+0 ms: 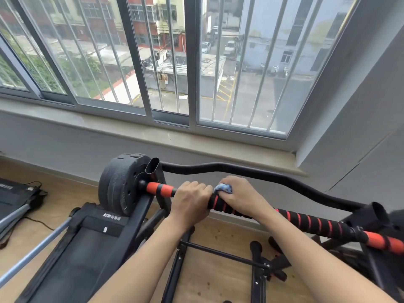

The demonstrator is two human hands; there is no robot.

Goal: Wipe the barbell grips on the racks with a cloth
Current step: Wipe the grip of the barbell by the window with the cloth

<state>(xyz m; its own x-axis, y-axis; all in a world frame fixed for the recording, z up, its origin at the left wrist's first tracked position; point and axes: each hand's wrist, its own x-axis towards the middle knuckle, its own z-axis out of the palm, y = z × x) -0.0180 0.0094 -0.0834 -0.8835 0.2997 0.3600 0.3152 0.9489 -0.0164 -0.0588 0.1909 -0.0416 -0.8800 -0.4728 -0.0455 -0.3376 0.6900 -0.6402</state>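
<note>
A barbell lies across a black rack (pixel 260 267), its grip (pixel 310 221) wrapped in black foam with red stripes. My left hand (pixel 191 202) curls round the bar just left of the striped section. Beside it, my right hand (pixel 241 199) holds a crumpled blue cloth (pixel 223 188) against the grip, fingers wrapped over the bar. Black weight plates (pixel 120 184) sit on the bar's left end past an orange sleeve (pixel 158 188). A second orange sleeve (pixel 384 242) shows at the right end.
A curved black bar (pixel 240 169) rests on the rack behind the barbell. A folded treadmill (pixel 83 241) stands at the left on the wooden floor. The barred window (pixel 153 62) and its sill (pixel 175 141) lie ahead, with a grey wall (pixel 360 127) at the right.
</note>
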